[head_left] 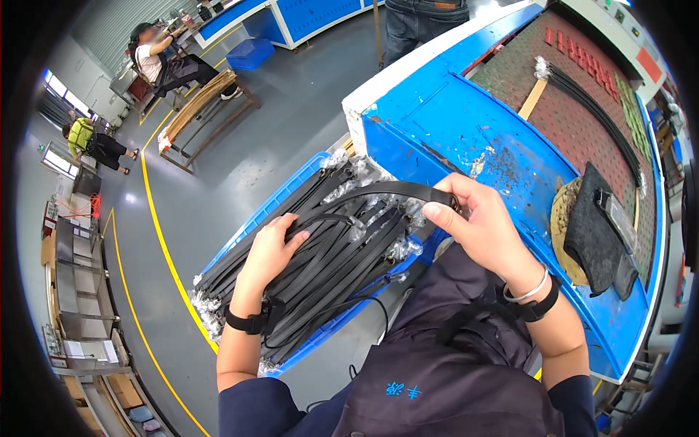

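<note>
From the head camera, I am seeing the lower part of the blue crate (240, 237) disappearing under a heap of black straps (342, 251), and my own dark apron is cutting off its near corner. The strap ends are sitting in crinkled clear plastic (207, 306), too blurred for me to make out more. My left hand (271, 251) is lying flat and spread on the flat, matt straps, pressing rather than clasping. My right hand (482, 226) is pinching one strap (397, 191) between thumb and fingers, lifting it in an arc above the crate. On the blue bench (466, 124), chipped and rust-flecked, a row of small red tags (582, 52) is lying on the brown mat, beside a long bundle of black strips (597, 109) and a dark cloth (591, 233).
</note>
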The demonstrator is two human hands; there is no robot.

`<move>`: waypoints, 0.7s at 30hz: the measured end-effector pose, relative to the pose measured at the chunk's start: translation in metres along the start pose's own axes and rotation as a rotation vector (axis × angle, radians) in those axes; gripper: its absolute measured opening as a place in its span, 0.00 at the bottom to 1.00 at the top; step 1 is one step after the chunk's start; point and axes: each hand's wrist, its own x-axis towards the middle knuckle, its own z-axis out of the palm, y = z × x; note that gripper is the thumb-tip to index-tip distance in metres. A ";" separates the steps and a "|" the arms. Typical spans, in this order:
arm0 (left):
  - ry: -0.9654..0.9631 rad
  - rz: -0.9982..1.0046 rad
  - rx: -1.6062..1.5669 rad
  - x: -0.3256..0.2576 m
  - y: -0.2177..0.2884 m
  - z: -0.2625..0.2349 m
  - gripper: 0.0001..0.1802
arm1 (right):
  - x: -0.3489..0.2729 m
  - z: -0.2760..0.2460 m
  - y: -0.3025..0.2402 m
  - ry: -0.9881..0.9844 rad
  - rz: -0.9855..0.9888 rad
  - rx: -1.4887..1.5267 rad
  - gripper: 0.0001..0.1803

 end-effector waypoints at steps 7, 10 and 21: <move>0.164 0.354 0.199 -0.006 -0.020 0.010 0.13 | -0.026 -0.017 -0.008 -0.060 0.044 0.215 0.08; -0.172 -0.039 -0.315 -0.026 -0.016 -0.007 0.09 | -0.046 -0.026 -0.009 0.018 0.000 0.356 0.09; -0.181 -0.116 -0.464 -0.067 0.005 -0.022 0.08 | -0.167 -0.123 0.007 0.385 -0.469 1.070 0.13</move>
